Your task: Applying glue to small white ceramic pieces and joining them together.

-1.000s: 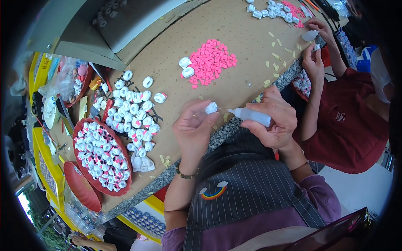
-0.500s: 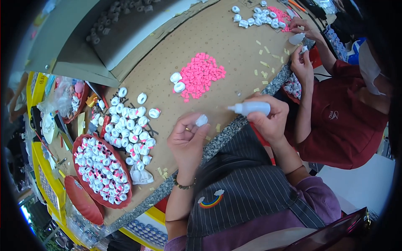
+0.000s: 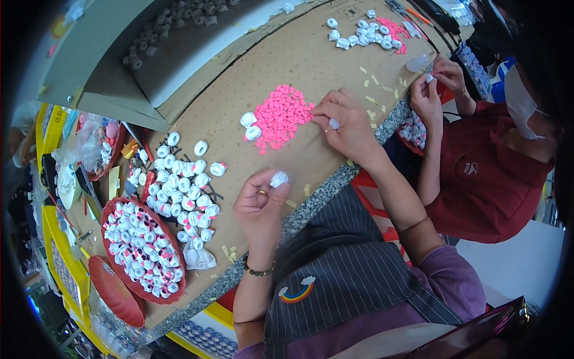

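My left hand (image 3: pixel 261 197) is closed round a small white moulded piece (image 3: pixel 278 178), pinched between thumb and fingers above the brown table covering. At the right edge of a pile of small pink pieces (image 3: pixel 281 115), the thumb and forefinger of my right hand (image 3: pixel 350 125) are pressed together; whether a pink piece is between them I cannot make out. Part of a whitish squeeze bottle (image 3: pixel 333 123) shows among that hand's fingers, the rest hidden by the hand. Two white moulded pieces (image 3: pixel 252 132) lie against the pile's left side.
Many white pieces (image 3: pixel 179 185) lie to the left, some with pink parts. Beside them stand a full red basket (image 3: pixel 184 269) and an empty red dish (image 3: pixel 116 293). A grey shelf (image 3: pixel 119 110) rises behind. At right, a co-worker's hands (image 3: pixel 426 99) hold a small white piece.
My right hand has moved forward to the pink pile, and the bottle has turned into its palm. My left hand stays nearly in place. The co-worker's bottle now lies on the table.
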Available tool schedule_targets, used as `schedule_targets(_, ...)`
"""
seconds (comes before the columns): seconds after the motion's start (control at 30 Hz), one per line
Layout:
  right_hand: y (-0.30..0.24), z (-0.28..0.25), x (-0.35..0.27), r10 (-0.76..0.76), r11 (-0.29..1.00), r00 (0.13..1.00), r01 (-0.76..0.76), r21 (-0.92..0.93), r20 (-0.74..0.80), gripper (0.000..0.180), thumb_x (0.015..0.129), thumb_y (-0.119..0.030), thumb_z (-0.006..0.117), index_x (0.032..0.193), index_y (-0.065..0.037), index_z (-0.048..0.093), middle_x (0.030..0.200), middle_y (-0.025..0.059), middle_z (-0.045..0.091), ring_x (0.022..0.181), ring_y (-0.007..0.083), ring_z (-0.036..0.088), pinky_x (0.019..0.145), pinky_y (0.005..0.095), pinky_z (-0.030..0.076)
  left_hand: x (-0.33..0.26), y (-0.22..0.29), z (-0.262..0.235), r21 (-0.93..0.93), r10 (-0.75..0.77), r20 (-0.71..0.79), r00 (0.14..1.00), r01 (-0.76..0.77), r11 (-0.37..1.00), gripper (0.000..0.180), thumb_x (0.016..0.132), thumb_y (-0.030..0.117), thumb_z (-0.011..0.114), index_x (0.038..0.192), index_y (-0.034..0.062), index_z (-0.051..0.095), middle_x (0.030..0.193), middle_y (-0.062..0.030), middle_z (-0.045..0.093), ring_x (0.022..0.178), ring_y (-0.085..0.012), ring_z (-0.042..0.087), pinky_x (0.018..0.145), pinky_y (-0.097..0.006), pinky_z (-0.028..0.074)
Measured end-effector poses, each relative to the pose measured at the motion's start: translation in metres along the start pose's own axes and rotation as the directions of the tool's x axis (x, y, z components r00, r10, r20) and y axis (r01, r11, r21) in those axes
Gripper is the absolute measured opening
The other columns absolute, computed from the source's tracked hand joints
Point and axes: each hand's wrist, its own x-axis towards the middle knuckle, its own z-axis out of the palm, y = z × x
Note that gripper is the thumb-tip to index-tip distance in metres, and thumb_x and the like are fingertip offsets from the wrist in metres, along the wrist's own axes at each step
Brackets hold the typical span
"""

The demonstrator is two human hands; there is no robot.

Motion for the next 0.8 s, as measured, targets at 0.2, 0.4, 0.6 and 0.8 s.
schedule_targets(0.2, -0.016, -0.005, -0.005, 0.017, 0.994, 0.997, -0.009, -0.111, 0.078, 0.014, 0.071, 0.004, 0.066, 0.083, -0.002, 0.062, 0.078, 0.0092, 0.056, 0.077, 0.0280, 0.054, 0.064, 0.0360, 0.045, -0.001, -0.001, -0.006, 0.039, -0.025, 0.018, 1.000, 0.024, 0.999, 0.030, 0.084, -0.009, 0.063, 0.113, -0.0073, 0.057, 0.105, -0.0134, 0.064, 0.090, -0.0173, 0.065, 0.081, -0.030, 0.054)
schedule_targets(0.4, -0.028, -0.007, -0.027, 0.139, 0.948, 0.990, -0.142, 0.286, 0.031, 0.010, 0.076, 0.006, 0.066, 0.083, -0.001, 0.064, 0.082, 0.0089, 0.061, 0.076, 0.0209, 0.058, 0.067, 0.0299, 0.045, 0.001, -0.001, -0.003, 0.030, -0.032, 0.029, 0.999, 0.031, 0.999, 0.028, 0.086, -0.007, 0.063, 0.113, -0.0071, 0.057, 0.106, -0.0141, 0.064, 0.090, -0.0187, 0.065, 0.081, -0.030, 0.055)
schedule_targets(0.6, -0.060, 0.001, -0.045, 0.416, 0.613, 0.899, -0.387, 0.689, 0.135, 0.006, 0.078, 0.006, 0.067, 0.083, 0.003, 0.065, 0.087, 0.0103, 0.065, 0.079, 0.0155, 0.060, 0.073, 0.0253, 0.047, 0.003, -0.005, 0.017, -0.181, -0.083, 0.089, 0.993, 0.098, 0.979, 0.028, 0.086, -0.010, 0.058, 0.113, -0.0059, 0.057, 0.106, -0.0132, 0.065, 0.095, -0.0173, 0.065, 0.086, -0.028, 0.053)
schedule_targets(0.8, -0.061, 0.003, -0.051, 0.144, 0.931, 0.986, -0.105, 0.350, -0.086, 0.013, 0.074, 0.011, 0.065, 0.084, 0.003, 0.065, 0.080, 0.0097, 0.064, 0.076, 0.0202, 0.061, 0.071, 0.0276, 0.047, 0.001, -0.009, 0.019, -0.220, -0.088, 0.116, 0.989, 0.112, 0.969, 0.027, 0.088, -0.010, 0.055, 0.115, -0.0070, 0.055, 0.113, -0.0160, 0.062, 0.104, -0.0224, 0.062, 0.095, -0.037, 0.050)
